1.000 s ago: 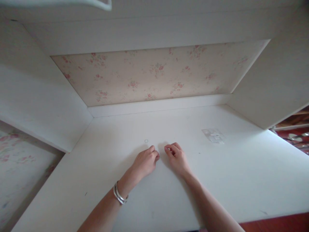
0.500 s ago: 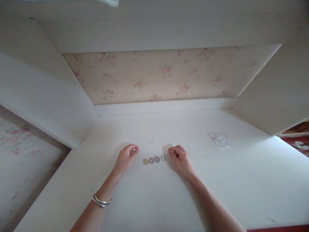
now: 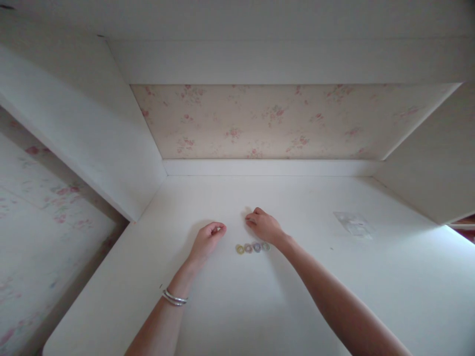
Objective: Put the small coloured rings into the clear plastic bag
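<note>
My left hand [image 3: 207, 238] rests on the white desk top [image 3: 230, 306] with its fingers curled in, thumb against the forefinger; nothing shows in it. A short row of several small coloured rings [image 3: 253, 247] lies just to its right. My right hand [image 3: 264, 225] reaches over that row, fingertips pinched together on the desk behind it. The small clear ring that lay there is hidden under those fingertips.
A small clear plastic bag [image 3: 353, 222] lies flat at the right of the desk. White side panels [image 3: 111, 148] and a floral-papered back wall [image 3: 267, 121] enclose the desk on three sides, with a white shelf overhead.
My left hand drew away to the left and uncovered the row of rings. My right hand then moved forward and left onto the spot of the small clear ring. The view shifted left.
</note>
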Motion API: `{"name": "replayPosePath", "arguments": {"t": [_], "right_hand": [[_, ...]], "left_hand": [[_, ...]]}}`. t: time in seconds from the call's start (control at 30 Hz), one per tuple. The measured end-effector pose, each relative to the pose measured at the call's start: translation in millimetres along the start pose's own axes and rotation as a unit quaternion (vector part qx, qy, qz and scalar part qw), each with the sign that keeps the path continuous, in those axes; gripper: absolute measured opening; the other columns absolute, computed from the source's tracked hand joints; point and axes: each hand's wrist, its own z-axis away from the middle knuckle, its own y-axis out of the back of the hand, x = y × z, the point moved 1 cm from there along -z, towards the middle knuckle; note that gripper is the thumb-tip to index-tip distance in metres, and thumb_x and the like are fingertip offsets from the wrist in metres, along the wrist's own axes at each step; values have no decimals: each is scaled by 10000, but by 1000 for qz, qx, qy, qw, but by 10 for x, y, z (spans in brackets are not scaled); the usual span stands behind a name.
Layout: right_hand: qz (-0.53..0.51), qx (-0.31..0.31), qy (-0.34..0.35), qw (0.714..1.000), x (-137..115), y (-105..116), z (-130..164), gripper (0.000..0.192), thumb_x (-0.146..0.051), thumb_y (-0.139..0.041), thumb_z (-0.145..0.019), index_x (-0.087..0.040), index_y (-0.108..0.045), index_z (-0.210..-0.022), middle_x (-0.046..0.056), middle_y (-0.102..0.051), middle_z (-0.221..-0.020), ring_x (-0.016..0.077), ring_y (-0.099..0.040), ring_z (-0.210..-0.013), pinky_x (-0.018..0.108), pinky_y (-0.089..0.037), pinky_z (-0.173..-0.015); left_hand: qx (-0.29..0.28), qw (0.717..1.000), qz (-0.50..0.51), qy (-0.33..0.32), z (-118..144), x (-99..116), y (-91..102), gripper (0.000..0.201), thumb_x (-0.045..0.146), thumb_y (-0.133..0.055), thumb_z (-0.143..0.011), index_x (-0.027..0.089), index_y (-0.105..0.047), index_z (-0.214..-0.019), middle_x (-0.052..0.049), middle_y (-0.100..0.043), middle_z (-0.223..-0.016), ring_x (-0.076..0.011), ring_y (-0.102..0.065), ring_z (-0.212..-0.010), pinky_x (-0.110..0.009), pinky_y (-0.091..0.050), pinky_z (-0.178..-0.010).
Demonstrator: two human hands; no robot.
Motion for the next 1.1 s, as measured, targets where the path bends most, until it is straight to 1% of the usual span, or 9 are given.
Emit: {"name": "replayPosePath", "arguments": {"t": [0.13, 0.2, 0.3, 0.43, 0.67, 0.83, 0.93, 1.03, 1.1], "right_hand": [[22, -8, 4, 1000, 11, 13, -25, 282, -228, -407, -919, -206, -675, -833, 44, -588, -996, 140, -585, -807, 234, -365, -644], [24, -9, 7, 1000, 24, 35, 1, 279, -216, -413, -917, -196, -666, -800, 46, -589, -976, 142, -584, -802, 235, -362, -635], [16, 0, 13, 1000, 62, 100, 98, 271, -213, -405, -928, -198, -657, -831, 41, -586, -974, 137, -583, -823, 230, -376, -671], [-66, 60, 40, 995, 161, 169, 380, 235, -218, -409, -939, -210, -640, -900, 26, -581, -968, 124, -579, -826, 225, -398, -736], [-141, 94, 43, 985, 254, 18, 976, 223, -241, -404, -944, -221, -618, -887, 26, -571, -916, 133, -570, -797, 242, -428, -731], [-121, 88, 55, 987, 216, -52, 1060, 234, -240, -392, -947, -229, -624, -921, 34, -573, -924, 144, -567, -807, 260, -438, -738], [-111, 98, 58, 987, 169, 0, 1025, 242, -257, -405, -942, -227, -641, -899, 40, -576, -901, 151, -557, -778, 283, -434, -731], [-191, 144, 43, 970, 52, 179, 1138, 214, -310, -475, -918, -209, -644, -834, 41, -574, -852, 155, -539, -756, 294, -434, -706], [-321, 164, 35, 932, -52, 340, 1359, 290, -336, -487, -917, -191, -602, -693, 22, -548, -742, 137, -520, -683, 279, -439, -643]], "left_hand": [[-15, 1000, -8, -4, -14, 18, 0, 308, 453, -585, -756, 183, -681, -865, 15, -586, -688, -127, -479, -628, -233, -337, -591], [-19, 1000, -11, -4, -24, 11, 2, 310, 456, -583, -759, 184, -680, -872, 14, -590, -699, -130, -485, -638, -233, -336, -593], [-21, 1000, -11, -1, -36, -11, 1, 313, 457, -580, -764, 185, -677, -886, 13, -588, -710, -133, -490, -656, -233, -337, -597], [-26, 1000, -14, 4, -35, -17, -5, 329, 472, -577, -767, 185, -674, -897, 17, -573, -687, -132, -481, -642, -231, -331, -580], [-24, 1000, -17, -7, -38, -14, -9, 308, 438, -583, -756, 181, -677, -896, -11, -653, -792, -158, -550, -723, -242, -378, -647], [-19, 1000, -17, -5, -33, -35, -14, 312, 441, -583, -755, 180, -676, -898, -15, -661, -798, -158, -556, -720, -241, -383, -642], [-17, 1000, -16, -12, -23, -29, -15, 314, 443, -584, -757, 181, -673, -905, -17, -666, -820, -160, -560, -748, -242, -389, -666], [-14, 1000, -21, -12, -22, -23, -16, 315, 450, -578, -761, 179, -670, -892, -13, -655, -798, -156, -550, -723, -238, -376, -638], [-17, 1000, -25, -6, -25, -24, -19, 323, 459, -574, -761, 175, -668, -880, -8, -638, -752, -151, -533, -674, -238, -357, -599]]}}
